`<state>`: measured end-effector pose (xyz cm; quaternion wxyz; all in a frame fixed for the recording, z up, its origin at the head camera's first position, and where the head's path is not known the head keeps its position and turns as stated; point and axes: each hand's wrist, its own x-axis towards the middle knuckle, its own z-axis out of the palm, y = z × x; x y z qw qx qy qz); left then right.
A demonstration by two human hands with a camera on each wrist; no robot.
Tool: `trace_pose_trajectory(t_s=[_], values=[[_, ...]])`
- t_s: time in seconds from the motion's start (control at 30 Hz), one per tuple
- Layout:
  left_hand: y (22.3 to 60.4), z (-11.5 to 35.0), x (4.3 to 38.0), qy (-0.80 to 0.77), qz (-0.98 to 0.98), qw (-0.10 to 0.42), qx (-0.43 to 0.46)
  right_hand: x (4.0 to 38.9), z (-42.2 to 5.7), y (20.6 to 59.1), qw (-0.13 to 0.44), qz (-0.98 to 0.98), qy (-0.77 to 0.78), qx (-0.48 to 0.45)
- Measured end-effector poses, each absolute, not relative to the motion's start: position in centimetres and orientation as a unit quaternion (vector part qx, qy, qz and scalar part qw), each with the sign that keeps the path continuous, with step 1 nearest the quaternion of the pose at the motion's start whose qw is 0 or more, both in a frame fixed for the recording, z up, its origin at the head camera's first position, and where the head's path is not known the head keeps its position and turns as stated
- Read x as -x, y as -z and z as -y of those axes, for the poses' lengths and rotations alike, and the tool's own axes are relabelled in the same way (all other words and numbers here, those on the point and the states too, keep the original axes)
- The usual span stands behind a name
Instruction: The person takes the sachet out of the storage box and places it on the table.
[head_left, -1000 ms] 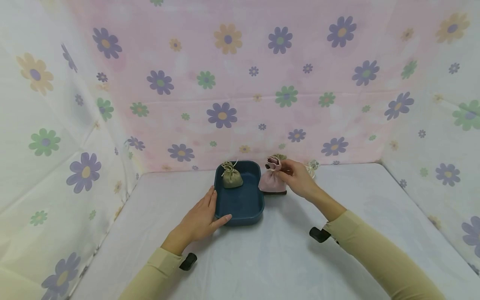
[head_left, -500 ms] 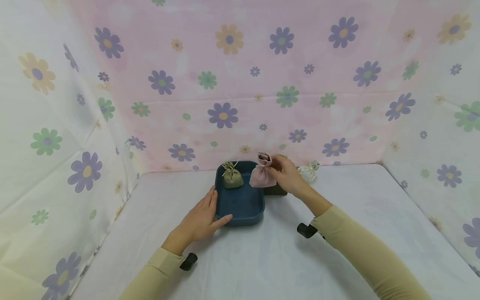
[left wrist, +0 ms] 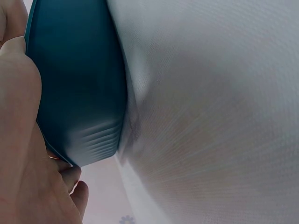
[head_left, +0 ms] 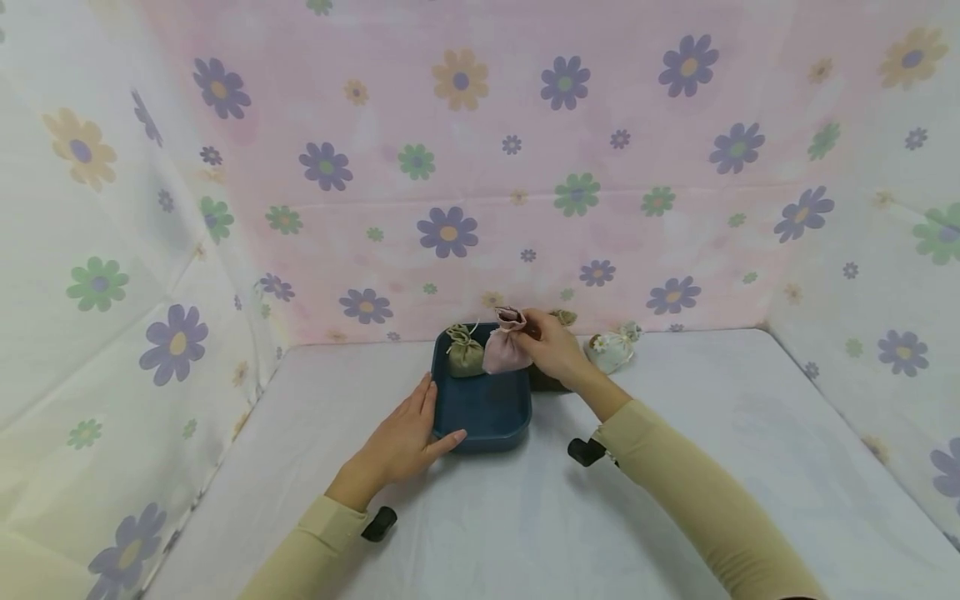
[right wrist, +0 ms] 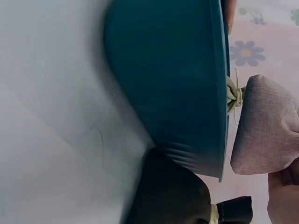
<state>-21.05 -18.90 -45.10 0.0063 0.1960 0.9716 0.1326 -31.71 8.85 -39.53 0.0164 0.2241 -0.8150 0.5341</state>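
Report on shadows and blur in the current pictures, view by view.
Head: soft light, faint shadows on the white cloth; left wrist: a broad, soft shadow across it; right wrist: blurred base of the blue tray and left outline of the dark bag, crisper weave on the pink bag.

Left hand (head_left: 399, 435) on the blue tray (head_left: 483, 410): fingers along its left side, thumb at the near rim. Right hand (head_left: 558, 348) pinches the pink pouch (head_left: 505, 351) by its neck, upright, over the tray's far right part. Green pouch (head_left: 466, 358) sits in the tray, far left; pink one overlaps its edge in view, can't tell if they touch. Dark item (head_left: 547, 382) just right of the tray, mostly hidden by the right hand. White floral pouch (head_left: 612, 352) farther right, on the white tabletop (head_left: 337, 375). Flower-print backdrop (head_left: 480, 158) behind. Both sleeves beige.
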Motion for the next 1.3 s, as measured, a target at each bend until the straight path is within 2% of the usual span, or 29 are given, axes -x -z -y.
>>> trace_pose_trajectory(t_s=[0.2,0.6,1.3], values=[[45.2,18.9,21.1,-0.134,-0.971,0.005,-0.197,32.5,-8.0,40.5,-0.015,0.791,-0.56,-0.246],[45.5,19.0,21.1,-0.132,-0.971,0.001,-0.197,33.4,-6.6,41.0,-0.025,0.798,-0.542,-0.263],[45.7,19.0,21.3,-0.13,-0.973,0.002,-0.193,35.0,-6.3,43.6,0.009,0.864,-0.406,-0.298]])
